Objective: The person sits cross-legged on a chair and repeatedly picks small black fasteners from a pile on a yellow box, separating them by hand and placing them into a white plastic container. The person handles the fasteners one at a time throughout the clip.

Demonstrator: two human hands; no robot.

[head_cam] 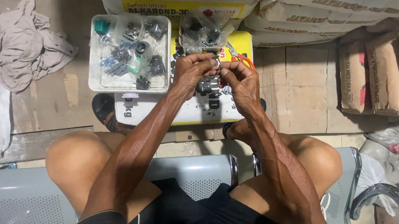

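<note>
- Far left: crumpled grey cloth point(22, 42) on the floor, well apart from the hands. No risk from it.
- White tray point(97, 81), left of the hands, on a sack. Holds small bags of dark fittings point(131, 54) and screws. It sits near the sack's left edge; a knock from the left forearm could tip it and scatter the lot.
- Left hand point(191, 73): fingers curled together, tips pinched on a small part point(218, 69) held between both hands. Part is tiny and mostly hidden; cannot tell what kind.
- Small part is up in the air over the white and yellow sack point(188, 112), just right of the tray.
- Right hand point(240, 79): thumb and fingertips closed on the same small part from the right side.
- Risk, judged: pinch is fingertip only on both sides, so a slip drops the part onto the sack among the loose dark pieces point(207, 86), or past the near edge to the floor between the feet.
- Clear bag of parts point(201, 31), far side of the hands, open top; a bump could spill it.
- Orange-handled pliers point(241, 56), just right of the hands on the sack, near its right edge; a nudge from the right wrist could push them off.
</note>
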